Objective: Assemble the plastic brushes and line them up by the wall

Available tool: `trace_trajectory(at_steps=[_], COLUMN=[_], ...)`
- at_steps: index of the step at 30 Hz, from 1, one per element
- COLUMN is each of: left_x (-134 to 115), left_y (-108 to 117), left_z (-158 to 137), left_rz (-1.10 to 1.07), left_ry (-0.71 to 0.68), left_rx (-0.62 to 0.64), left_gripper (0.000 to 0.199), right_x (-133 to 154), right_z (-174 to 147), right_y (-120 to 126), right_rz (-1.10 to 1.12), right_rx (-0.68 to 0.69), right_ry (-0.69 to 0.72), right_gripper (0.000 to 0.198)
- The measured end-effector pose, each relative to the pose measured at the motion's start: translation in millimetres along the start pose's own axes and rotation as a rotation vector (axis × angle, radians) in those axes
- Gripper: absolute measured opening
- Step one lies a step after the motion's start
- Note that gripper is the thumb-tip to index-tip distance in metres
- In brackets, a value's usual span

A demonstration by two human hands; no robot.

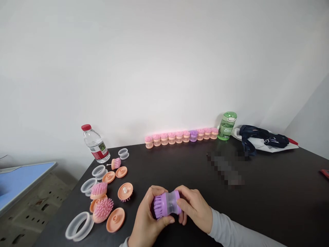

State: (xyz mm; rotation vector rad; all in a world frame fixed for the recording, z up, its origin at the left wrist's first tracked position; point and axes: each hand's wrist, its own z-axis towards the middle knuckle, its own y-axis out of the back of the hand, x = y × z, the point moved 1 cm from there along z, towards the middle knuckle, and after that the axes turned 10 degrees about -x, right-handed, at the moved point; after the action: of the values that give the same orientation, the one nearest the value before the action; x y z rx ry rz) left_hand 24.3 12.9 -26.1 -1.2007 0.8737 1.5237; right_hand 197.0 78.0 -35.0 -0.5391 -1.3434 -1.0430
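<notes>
A: ok so where's the purple brush at?

B: The purple plastic brush with stubby bristles and a clear waist (167, 204) is on its side in the person's 2 hands, over the black table (180, 164), toward the near edge. Can't tell if it touches the tabletop.

A: both hands on it fr?

B: yep. The left hand (147, 219) is curled round the bristle end, thumb on the near side. The right hand (196, 207) has the flat end gripped, opposite the bristles.

A: and the mess on the left?

B: Frosted clear plastic rings (70, 229), round orange plastic discs (116, 223) and pink-bristled orange heads (103, 210), scattered along the left edge. Clear plastic bottle with a red cap (99, 149) near the back left corner.

A: back edge?

B: Row of 10 upright brushes (179, 137), 9 pink-and-orange, 1 purple. Green see-through plastic bottle (224, 132) just beside its right end.
</notes>
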Motion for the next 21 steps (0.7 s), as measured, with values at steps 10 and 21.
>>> trace_trajectory(at_steps=[10,21], left_x=[-11.1,-5.9], left_y=[-3.3,3.9], left_z=[-2.3,5.0], left_rz=[0.263,0.248], left_ry=[-0.195,-0.056], left_rx=[-0.015,-0.173], left_gripper=[0.027,0.042], right_x=[-23.6,-25.6], right_z=[8.5,16.4], right_y=[-14.7,-7.4], right_rz=[0.468,0.321], right_rx=[0.230,-0.068], right_ry=[-0.632,-0.066], right_gripper=[0.082,0.056])
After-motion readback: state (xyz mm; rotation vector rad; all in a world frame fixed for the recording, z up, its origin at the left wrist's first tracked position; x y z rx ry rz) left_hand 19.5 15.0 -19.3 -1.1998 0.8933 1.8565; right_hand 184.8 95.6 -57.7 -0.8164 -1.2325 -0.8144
